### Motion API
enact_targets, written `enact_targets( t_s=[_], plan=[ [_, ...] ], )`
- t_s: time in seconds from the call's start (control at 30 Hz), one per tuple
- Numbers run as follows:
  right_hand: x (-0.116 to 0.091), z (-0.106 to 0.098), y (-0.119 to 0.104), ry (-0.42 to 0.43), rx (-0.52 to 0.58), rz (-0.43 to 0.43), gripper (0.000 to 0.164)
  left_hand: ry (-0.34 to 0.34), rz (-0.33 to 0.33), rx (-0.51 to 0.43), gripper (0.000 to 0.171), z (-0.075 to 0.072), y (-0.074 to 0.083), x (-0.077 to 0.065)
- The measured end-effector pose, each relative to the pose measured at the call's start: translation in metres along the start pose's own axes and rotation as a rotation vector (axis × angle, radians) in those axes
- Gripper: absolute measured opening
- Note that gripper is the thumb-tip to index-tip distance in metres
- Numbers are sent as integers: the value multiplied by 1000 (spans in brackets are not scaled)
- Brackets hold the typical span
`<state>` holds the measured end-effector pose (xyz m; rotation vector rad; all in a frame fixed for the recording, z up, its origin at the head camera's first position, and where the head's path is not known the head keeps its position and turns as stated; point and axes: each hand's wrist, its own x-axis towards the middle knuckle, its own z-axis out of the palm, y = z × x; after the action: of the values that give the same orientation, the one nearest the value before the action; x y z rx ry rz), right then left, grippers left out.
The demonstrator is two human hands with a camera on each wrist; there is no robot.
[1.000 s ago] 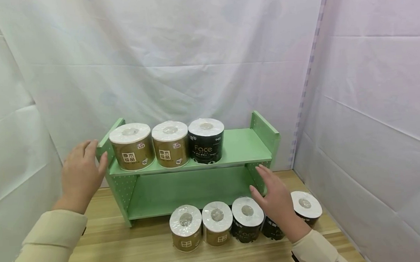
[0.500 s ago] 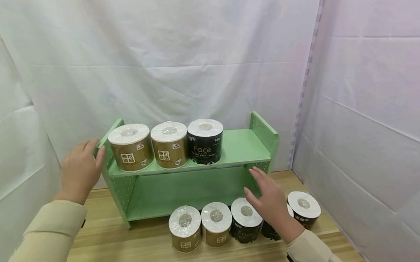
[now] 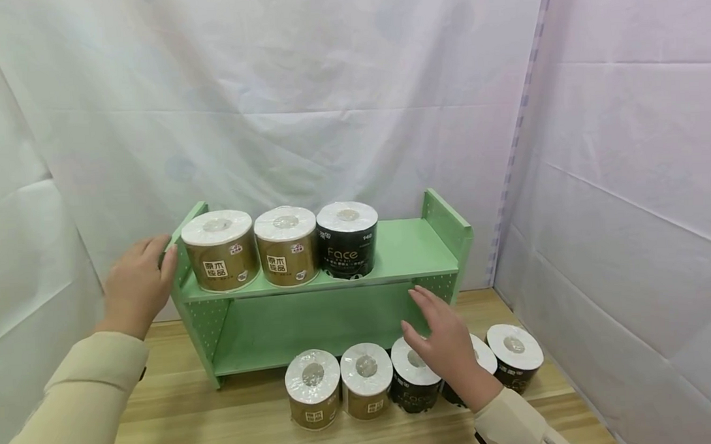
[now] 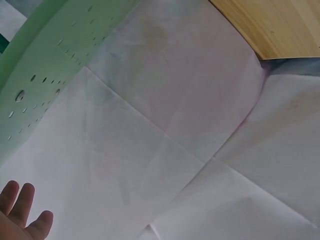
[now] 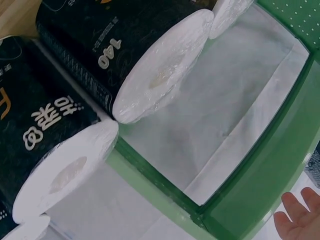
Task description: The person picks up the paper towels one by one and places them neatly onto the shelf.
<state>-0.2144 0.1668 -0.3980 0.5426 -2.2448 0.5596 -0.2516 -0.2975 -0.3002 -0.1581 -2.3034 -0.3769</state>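
On the top board of a green two-tier shelf (image 3: pixel 412 249) stand two gold-wrapped toilet rolls (image 3: pixel 222 262) and, to their right, a black-wrapped toilet roll (image 3: pixel 347 248). My left hand (image 3: pixel 135 285) is at the shelf's upper left side panel, thumb and fingers spread; whether it touches the panel I cannot tell. My right hand (image 3: pixel 444 340), fingers extended and holding nothing, hovers over the front row, partly covering black toilet rolls (image 3: pixel 414 391). Two gold toilet rolls (image 3: pixel 313 383) stand left of these. The right wrist view shows black rolls (image 5: pixel 125 50) close up.
The front row stands on a wooden table (image 3: pixel 233 422), before the shelf's lower tier (image 3: pixel 318 321). A white cloth backdrop (image 3: pixel 326 66) hangs behind, and another white cloth wall (image 3: pixel 637 205) borders the right side.
My right hand has drifted left above the front row, uncovering more of the black rolls at the right. My left hand has hardly moved, and the rolls stay in place.
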Motion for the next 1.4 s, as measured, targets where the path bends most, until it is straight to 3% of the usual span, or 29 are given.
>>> enact_targets(
  t_s=[0.33,0.63,0.93,1.23,1.4],
  plan=[
    [1,10,-13,-23,44,17,54,57,-8,-5,38,4,1,-1],
    [-1,25,-26,-147,53,83,53,70,-55,-36,41,9,3,0],
    [-3,41,-37,-244,74,109,53,-3,-138,-86,48,10,3,1],
    [-5,54,-51,-365,136,115,52,-12,-175,-110,49,12,3,-1],
    [-6,60,-57,-391,148,99,52,-12,-187,-117,50,11,4,-2]
  ],
)
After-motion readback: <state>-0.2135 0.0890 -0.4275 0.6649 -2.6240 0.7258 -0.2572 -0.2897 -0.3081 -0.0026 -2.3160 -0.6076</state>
